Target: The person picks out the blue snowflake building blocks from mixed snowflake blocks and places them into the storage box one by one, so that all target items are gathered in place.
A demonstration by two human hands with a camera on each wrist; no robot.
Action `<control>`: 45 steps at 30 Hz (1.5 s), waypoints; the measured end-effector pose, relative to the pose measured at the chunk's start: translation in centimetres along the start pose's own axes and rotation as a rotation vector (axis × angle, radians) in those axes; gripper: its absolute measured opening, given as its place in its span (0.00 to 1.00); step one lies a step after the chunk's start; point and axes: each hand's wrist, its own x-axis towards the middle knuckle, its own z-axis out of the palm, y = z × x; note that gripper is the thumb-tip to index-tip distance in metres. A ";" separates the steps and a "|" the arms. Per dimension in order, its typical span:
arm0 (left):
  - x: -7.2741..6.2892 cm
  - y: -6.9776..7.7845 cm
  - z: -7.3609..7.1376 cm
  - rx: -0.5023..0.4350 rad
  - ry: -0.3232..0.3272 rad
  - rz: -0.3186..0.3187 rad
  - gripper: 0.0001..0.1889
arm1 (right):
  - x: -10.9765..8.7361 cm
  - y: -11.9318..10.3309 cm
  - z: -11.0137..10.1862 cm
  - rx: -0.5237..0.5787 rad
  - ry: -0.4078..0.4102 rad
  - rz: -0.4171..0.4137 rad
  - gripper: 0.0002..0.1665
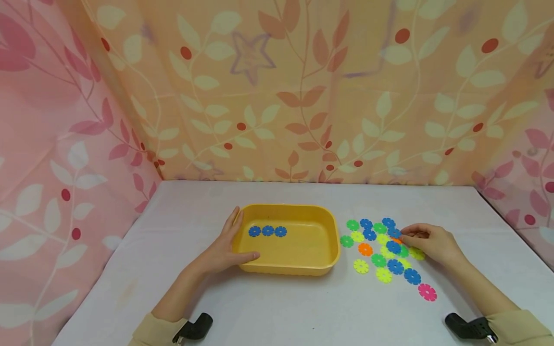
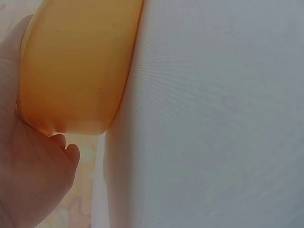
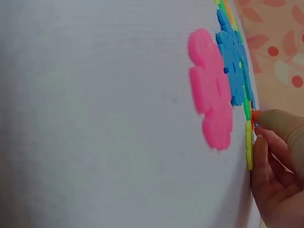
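A shallow yellow plastic tray (image 1: 285,266) stands mid-table with three blue flower-shaped discs (image 1: 268,231) in a row inside. My left hand (image 1: 222,247) grips its left end, thumb over the near rim and fingers along the left side. In the left wrist view the hand (image 2: 33,161) wraps the tray's wall (image 2: 76,71). To the right of the tray lies a loose spread of flower discs (image 1: 378,260) in green, blue, yellow and orange. At its right edge my right hand (image 1: 434,242) pinches a blue disc (image 1: 394,233) between thumb and fingertips.
A pink flower disc (image 1: 427,292) lies at the near right of the spread, large in the right wrist view. White cloth covers the table (image 1: 277,307). Patterned curtains (image 1: 303,96) hang behind and at both sides.
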 end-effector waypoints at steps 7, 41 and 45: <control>0.0 0.0 0.0 0.014 0.003 0.003 0.62 | 0.1 -0.4 0.0 -0.090 0.049 -0.050 0.26; 0.1 0.0 0.1 0.014 0.002 0.016 0.61 | 0.6 -12.4 3.8 0.418 -0.100 -0.094 0.29; 0.1 0.0 0.1 0.017 0.005 0.015 0.61 | 0.7 -14.0 4.7 0.459 -0.119 -0.170 0.26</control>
